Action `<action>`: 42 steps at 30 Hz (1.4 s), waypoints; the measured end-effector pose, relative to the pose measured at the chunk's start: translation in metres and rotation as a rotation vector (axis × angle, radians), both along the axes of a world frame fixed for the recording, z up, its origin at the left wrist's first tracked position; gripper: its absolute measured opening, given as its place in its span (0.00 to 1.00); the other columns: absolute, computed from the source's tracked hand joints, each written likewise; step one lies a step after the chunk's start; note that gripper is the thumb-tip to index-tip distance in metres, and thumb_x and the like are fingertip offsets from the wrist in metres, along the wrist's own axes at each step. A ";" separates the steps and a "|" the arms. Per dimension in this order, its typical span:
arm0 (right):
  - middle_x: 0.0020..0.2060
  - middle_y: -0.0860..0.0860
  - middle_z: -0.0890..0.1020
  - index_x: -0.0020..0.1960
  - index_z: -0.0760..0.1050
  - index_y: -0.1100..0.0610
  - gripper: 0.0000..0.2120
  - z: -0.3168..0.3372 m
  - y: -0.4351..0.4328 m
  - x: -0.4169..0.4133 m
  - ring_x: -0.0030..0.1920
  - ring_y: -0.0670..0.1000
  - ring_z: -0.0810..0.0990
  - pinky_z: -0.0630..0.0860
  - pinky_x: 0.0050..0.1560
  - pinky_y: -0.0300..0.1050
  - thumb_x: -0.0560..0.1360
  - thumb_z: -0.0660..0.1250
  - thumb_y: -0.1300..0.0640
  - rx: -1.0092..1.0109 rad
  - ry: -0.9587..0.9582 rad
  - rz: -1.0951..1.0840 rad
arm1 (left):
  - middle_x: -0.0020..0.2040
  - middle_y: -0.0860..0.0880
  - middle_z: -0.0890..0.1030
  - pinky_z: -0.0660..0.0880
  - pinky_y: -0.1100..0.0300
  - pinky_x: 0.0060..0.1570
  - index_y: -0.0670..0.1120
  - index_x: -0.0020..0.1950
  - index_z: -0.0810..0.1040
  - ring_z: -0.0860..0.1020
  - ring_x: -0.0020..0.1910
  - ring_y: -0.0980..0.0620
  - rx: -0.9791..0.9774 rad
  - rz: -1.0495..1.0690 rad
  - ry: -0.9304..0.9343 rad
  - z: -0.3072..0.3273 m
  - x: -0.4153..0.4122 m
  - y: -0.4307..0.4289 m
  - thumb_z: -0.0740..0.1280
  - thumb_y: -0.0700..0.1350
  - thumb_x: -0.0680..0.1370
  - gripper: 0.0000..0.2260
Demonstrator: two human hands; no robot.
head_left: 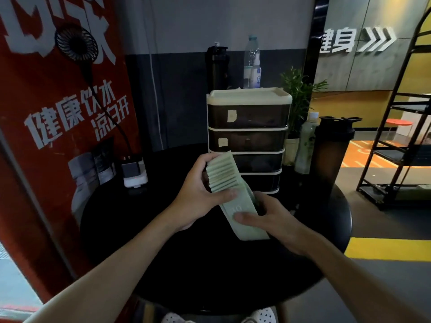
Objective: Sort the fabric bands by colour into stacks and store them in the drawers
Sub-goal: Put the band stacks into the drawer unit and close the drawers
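Observation:
A stack of pale green fabric bands (222, 173) is fanned out in my left hand (198, 194), which grips it from the left above the round black table (163, 252). A longer green band (247, 227) hangs down from the stack, and my right hand (268, 217) pinches it with the thumb on top. Behind the hands stands the drawer unit (249, 136), cream framed with several dark drawers, all closed. Paper labels mark its two upper drawers.
A white charger block (135, 173) sits at the table's left. A green bottle (306, 145) and a dark shaker cup (331, 155) stand right of the drawers. A red panel (46, 136) with a small fan (75, 44) is on the left, and a black shelf rack (401, 148) on the right.

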State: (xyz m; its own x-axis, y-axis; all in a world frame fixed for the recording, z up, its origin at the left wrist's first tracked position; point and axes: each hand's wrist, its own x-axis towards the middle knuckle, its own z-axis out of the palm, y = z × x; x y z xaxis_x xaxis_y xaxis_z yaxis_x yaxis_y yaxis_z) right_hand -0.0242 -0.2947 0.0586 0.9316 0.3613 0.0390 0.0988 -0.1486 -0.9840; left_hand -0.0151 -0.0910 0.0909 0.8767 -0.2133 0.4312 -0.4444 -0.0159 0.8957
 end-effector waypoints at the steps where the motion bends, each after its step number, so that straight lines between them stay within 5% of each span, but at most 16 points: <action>1: 0.52 0.50 0.84 0.60 0.76 0.53 0.24 0.003 -0.004 -0.004 0.51 0.51 0.84 0.81 0.54 0.54 0.67 0.79 0.51 -0.046 -0.037 -0.010 | 0.56 0.47 0.80 0.80 0.50 0.53 0.53 0.65 0.72 0.80 0.57 0.47 -0.015 0.001 0.008 -0.004 -0.004 -0.003 0.82 0.43 0.64 0.32; 7: 0.46 0.49 0.83 0.51 0.79 0.49 0.19 0.020 -0.025 -0.009 0.45 0.46 0.82 0.79 0.45 0.45 0.64 0.78 0.45 -0.495 -0.254 0.014 | 0.57 0.51 0.82 0.80 0.54 0.53 0.50 0.66 0.71 0.81 0.58 0.49 -0.064 0.021 0.108 -0.039 -0.025 0.000 0.82 0.39 0.64 0.34; 10: 0.44 0.49 0.81 0.48 0.78 0.50 0.18 0.022 -0.027 -0.007 0.43 0.47 0.80 0.78 0.42 0.47 0.63 0.78 0.46 -0.717 -0.320 0.059 | 0.59 0.51 0.80 0.77 0.58 0.55 0.53 0.64 0.72 0.79 0.60 0.51 0.107 0.064 0.133 -0.059 -0.029 0.013 0.83 0.49 0.61 0.35; 14: 0.52 0.43 0.73 0.59 0.72 0.49 0.28 0.017 -0.020 -0.005 0.56 0.48 0.74 0.72 0.57 0.50 0.65 0.74 0.38 -1.031 -0.252 0.208 | 0.67 0.58 0.69 0.68 0.77 0.55 0.58 0.73 0.62 0.69 0.66 0.61 0.335 0.041 0.237 -0.071 -0.031 0.021 0.83 0.58 0.59 0.48; 17: 0.55 0.41 0.66 0.66 0.67 0.46 0.37 0.015 -0.015 -0.004 0.61 0.47 0.63 0.59 0.66 0.53 0.64 0.71 0.32 -1.209 -0.366 0.187 | 0.72 0.57 0.60 0.63 0.69 0.67 0.55 0.80 0.50 0.63 0.71 0.60 0.500 -0.007 0.239 -0.068 -0.030 0.019 0.80 0.63 0.57 0.60; 24: 0.51 0.40 0.76 0.58 0.70 0.43 0.26 0.009 -0.003 -0.001 0.54 0.45 0.73 0.62 0.65 0.55 0.65 0.71 0.33 -1.095 -0.397 0.158 | 0.74 0.61 0.53 0.61 0.71 0.69 0.54 0.81 0.52 0.57 0.73 0.64 0.554 -0.080 0.181 -0.073 -0.029 0.019 0.76 0.74 0.51 0.64; 27: 0.51 0.41 0.77 0.57 0.69 0.43 0.27 0.005 0.006 0.000 0.52 0.45 0.75 0.65 0.63 0.54 0.64 0.72 0.34 -1.067 -0.432 0.160 | 0.72 0.61 0.55 0.63 0.76 0.63 0.57 0.80 0.54 0.59 0.72 0.67 0.545 -0.051 0.148 -0.075 -0.029 0.016 0.80 0.65 0.56 0.58; 32: 0.50 0.40 0.77 0.57 0.69 0.43 0.26 0.005 0.005 0.000 0.52 0.44 0.74 0.63 0.64 0.53 0.65 0.72 0.33 -1.020 -0.441 0.152 | 0.65 0.57 0.70 0.70 0.67 0.64 0.54 0.75 0.67 0.73 0.62 0.65 0.483 0.031 0.080 -0.079 -0.025 0.012 0.82 0.50 0.65 0.42; 37: 0.58 0.38 0.74 0.68 0.66 0.40 0.35 0.007 -0.013 -0.008 0.60 0.43 0.71 0.59 0.67 0.52 0.65 0.71 0.32 -1.026 -0.404 0.173 | 0.61 0.55 0.74 0.72 0.68 0.55 0.54 0.65 0.74 0.76 0.57 0.61 0.462 0.057 0.063 -0.080 -0.024 0.014 0.83 0.47 0.65 0.32; 42: 0.59 0.40 0.71 0.71 0.63 0.43 0.42 -0.011 -0.042 -0.019 0.59 0.41 0.72 0.73 0.60 0.37 0.63 0.79 0.43 -0.771 -0.317 0.067 | 0.56 0.54 0.78 0.73 0.68 0.53 0.55 0.61 0.74 0.78 0.53 0.60 0.453 0.044 0.060 -0.078 -0.025 0.017 0.83 0.45 0.64 0.30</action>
State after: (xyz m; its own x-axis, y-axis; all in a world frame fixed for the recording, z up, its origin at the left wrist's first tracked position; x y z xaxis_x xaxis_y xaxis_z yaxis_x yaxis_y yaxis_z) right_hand -0.0428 -0.3369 0.0479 0.8936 0.4487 0.0147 0.3868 -0.7527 -0.5328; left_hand -0.0403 -0.0742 0.0130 0.9097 -0.3306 0.2513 -0.3822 -0.4296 0.8181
